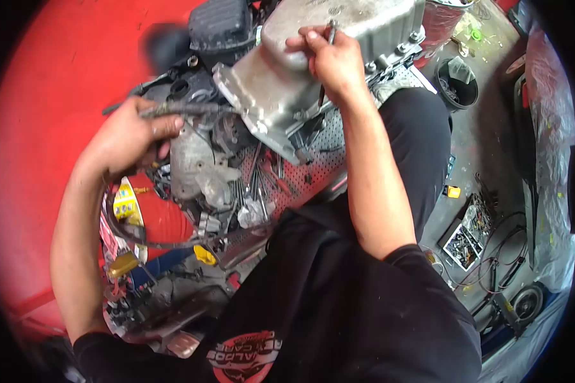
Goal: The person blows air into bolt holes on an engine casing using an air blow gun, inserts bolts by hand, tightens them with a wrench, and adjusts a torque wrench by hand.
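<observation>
My left hand [131, 137] is closed around a dark, hose-like rod [195, 109], whose tip reaches the flange of a silver metal oil pan [271, 83]. A dark hose [153, 243] loops below that wrist; whether it joins the rod is hidden. In front of the pan, my right hand [335, 60] pinches a long thin bolt [332, 32], held nearly upright with its head above the fingers. Part of its shank is covered by my hand. Below the pan's flange, a grey metal casting [201, 163] sits among other engine parts.
A perforated metal surface [306, 182] carries several loose tools and bolts. A black plastic housing [218, 25] stands behind. On the floor at right are a black bucket [457, 83], a white tray of small hardware [463, 246] and cables. My knee [415, 140] is beside the pan.
</observation>
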The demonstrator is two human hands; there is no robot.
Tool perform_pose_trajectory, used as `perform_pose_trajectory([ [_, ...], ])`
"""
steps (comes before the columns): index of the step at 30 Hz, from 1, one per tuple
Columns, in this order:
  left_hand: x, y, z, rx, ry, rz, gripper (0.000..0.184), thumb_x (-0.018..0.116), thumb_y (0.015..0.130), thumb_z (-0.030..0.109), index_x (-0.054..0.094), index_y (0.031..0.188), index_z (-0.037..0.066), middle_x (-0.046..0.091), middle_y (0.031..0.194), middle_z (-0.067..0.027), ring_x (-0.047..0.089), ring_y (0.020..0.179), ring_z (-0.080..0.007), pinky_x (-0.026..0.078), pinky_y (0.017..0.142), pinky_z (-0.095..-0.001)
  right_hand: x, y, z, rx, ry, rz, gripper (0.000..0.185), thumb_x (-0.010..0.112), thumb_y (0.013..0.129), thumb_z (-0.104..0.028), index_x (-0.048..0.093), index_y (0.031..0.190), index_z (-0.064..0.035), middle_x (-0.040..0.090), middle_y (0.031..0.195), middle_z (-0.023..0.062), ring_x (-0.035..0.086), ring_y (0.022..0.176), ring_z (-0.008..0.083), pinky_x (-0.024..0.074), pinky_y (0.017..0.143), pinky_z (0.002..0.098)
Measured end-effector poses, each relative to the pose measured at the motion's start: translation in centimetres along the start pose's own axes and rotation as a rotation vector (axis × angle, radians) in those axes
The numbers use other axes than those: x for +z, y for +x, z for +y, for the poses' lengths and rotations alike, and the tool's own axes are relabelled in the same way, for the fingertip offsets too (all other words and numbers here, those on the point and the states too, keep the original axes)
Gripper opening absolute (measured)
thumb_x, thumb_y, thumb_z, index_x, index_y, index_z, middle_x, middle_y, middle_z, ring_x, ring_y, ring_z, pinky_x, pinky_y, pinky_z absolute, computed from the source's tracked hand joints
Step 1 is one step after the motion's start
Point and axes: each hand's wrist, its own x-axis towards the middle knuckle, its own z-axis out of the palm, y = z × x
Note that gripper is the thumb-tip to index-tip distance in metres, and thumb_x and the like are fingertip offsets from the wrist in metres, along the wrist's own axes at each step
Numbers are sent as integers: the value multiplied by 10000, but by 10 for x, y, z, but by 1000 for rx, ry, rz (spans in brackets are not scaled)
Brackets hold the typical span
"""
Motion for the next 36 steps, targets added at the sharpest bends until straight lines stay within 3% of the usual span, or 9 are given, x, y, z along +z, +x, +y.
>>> perform_pose_trajectory([
  [1,-2,-1,1,-19,21,-17,226,642,932,207,646,817,12,585,593,-19,383,368,-68,280,354,-257,1,-3,-7,28,2,14,238,507,992,-101,619,1097,81,747,895,160,716,822,179,539,750,293],
  [4,-9,-13,11,14,-3,-17,248,630,946,230,655,842,7,609,613,-31,398,365,-66,297,350,-252,-2,-3,-4,28,-111,1,238,499,999,-102,621,1111,69,749,919,145,707,784,170,532,715,293],
  [7,-11,-15,13,15,40,-1,281,624,958,264,651,841,10,611,608,-32,404,362,-66,301,347,-247,2,-4,-9,68,10,17,239,496,1009,-112,618,1133,52,754,938,102,602,614,103,452,542,249],
  [13,1,-5,4,32,39,29,305,669,931,258,636,748,17,557,543,-27,391,357,-72,284,339,-271,1,-6,-6,26,15,-4,226,510,1004,-113,618,1121,48,754,923,102,467,504,58,396,485,226],
  [22,-4,-5,11,30,84,44,264,673,903,209,594,720,37,535,535,-18,371,349,-72,269,339,-261,0,-8,-23,77,83,-12,334,544,1006,-188,520,1200,82,731,930,183,435,467,54,322,416,200],
  [24,1,-2,5,8,127,25,257,674,901,206,594,726,36,533,534,-16,369,345,-71,272,337,-258,3,-14,-24,110,189,52,369,581,995,-234,503,1155,90,722,857,200,565,493,111,331,401,217],
  [25,0,-2,4,26,85,28,255,673,903,210,595,735,35,545,541,-19,376,342,-70,275,333,-257,-1,-6,-14,91,161,30,431,509,1028,-352,508,1066,78,713,850,229,556,458,130,311,380,223],
  [28,-4,-5,-2,43,6,29,254,670,908,218,602,749,31,574,564,-29,401,339,-71,285,326,-253,-2,-2,-12,89,212,-15,544,334,1060,-438,507,1017,77,708,835,257,541,428,159,299,361,246],
  [36,-17,-6,4,72,57,16,291,661,932,279,645,813,15,610,603,-42,452,368,-86,324,346,-263,0,-1,-10,76,215,1,512,327,1055,-398,516,995,74,709,833,269,492,389,153,312,368,255],
])
